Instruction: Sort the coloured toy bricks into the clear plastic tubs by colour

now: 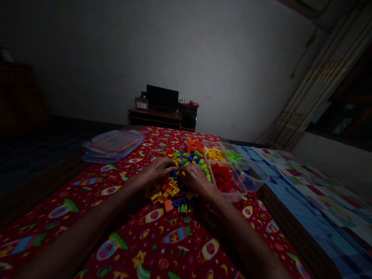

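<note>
A heap of mixed plastic building bricks (172, 190) in yellow, blue, green and orange lies on the red patterned cloth. My left hand (159, 168) reaches into its left side, fingers bent together at the bricks; what they hold, if anything, is hidden. Close beside it, my right hand (193, 176) is closed over the heap's middle. A bit of yellow shows at its fingertips, too small to tell whether it is gripped. Nearest me lie an orange brick (168, 206), a blue ring-shaped piece (176, 203) and a green brick (183, 209).
Right of the heap, clear containers hold sorted bricks: red ones (222, 178), yellow ones (214, 154), orange ones (194, 145), green ones (233, 155) and blue ones (249, 180). Stacked clear lids (114, 142) lie at the left. A monitor (162, 97) stands on a desk by the wall.
</note>
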A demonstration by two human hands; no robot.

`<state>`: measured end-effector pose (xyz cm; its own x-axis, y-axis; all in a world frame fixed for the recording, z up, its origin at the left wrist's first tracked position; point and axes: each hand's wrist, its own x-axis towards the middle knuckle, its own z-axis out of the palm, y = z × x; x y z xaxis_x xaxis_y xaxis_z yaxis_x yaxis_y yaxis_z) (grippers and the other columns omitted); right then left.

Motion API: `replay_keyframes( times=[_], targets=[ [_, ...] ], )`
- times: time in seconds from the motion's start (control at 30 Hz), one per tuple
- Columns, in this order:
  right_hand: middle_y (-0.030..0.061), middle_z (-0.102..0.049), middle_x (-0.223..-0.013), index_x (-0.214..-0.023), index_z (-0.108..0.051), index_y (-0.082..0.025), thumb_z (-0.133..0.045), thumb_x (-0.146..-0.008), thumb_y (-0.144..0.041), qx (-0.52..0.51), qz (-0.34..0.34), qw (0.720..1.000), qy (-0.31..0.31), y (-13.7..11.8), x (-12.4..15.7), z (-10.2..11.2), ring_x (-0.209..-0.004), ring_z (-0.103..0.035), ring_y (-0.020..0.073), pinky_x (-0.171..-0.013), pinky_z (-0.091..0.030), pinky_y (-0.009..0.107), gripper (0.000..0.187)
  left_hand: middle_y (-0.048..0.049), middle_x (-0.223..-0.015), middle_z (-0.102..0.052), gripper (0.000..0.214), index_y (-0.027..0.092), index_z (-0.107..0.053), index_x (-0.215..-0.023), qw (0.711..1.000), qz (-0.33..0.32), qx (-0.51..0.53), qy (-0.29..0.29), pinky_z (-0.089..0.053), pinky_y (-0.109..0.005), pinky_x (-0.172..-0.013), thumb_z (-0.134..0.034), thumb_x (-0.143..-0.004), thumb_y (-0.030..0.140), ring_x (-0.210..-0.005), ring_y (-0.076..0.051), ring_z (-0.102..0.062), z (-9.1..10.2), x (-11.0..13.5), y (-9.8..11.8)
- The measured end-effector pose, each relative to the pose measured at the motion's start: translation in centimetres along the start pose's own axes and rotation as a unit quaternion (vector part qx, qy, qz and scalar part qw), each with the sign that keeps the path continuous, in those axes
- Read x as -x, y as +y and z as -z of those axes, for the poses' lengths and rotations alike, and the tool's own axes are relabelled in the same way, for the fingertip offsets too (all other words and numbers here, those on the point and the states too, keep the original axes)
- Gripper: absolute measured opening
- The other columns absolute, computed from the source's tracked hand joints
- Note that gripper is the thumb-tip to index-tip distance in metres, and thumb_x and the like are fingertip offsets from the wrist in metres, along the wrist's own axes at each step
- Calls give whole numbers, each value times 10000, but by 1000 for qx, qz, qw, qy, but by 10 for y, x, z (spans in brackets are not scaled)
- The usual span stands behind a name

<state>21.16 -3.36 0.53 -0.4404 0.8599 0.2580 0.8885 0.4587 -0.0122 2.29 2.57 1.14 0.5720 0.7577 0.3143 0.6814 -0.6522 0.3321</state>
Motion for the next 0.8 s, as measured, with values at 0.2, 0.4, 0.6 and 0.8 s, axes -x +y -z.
replay_keyframes(
  times=[0.2,0.4,0.6,0.8],
  targets=[
    [62,-697,-876,-991,-697,-185,-551,-838,-208,-74,-32,997,20,14,-1,29,-778,-591,162,-644,-351,232,212,-90,-923,-657,259,155,-718,-946,999,3,-33,38,-474,-301,-781,-553,-824,313,-860,-211,-611,-5,-2,-11],
    [17,-641,-743,-894,-698,-141,-545,-843,-216,-186,-55,981,23,31,-5,41,-647,-513,111,-588,-315,209,178,-76,-924,-613,218,168,-712,-939,998,-25,-33,48,-472,-304,-776,-582,-813,291,-873,-209,-597,-11,-4,-13],
    [-21,-545,-596,-690,-648,-126,-497,-858,-261,-191,-50,978,59,59,0,50,-555,-426,80,-536,-262,206,263,-53,-967,-641,216,203,-693,-975,997,-45,-31,46,-473,-280,-821,-555,-826,276,-902,-189,-603,0,0,-5],
    [67,-688,-736,-770,-709,-117,-529,-805,-181,-88,-204,967,122,116,-13,66,-667,-575,128,-600,-358,202,195,-68,-1024,-647,226,187,-669,-1022,993,-120,5,-19,-473,-256,-807,-521,-866,257,-921,-177,-614,5,12,21]
  ],
)
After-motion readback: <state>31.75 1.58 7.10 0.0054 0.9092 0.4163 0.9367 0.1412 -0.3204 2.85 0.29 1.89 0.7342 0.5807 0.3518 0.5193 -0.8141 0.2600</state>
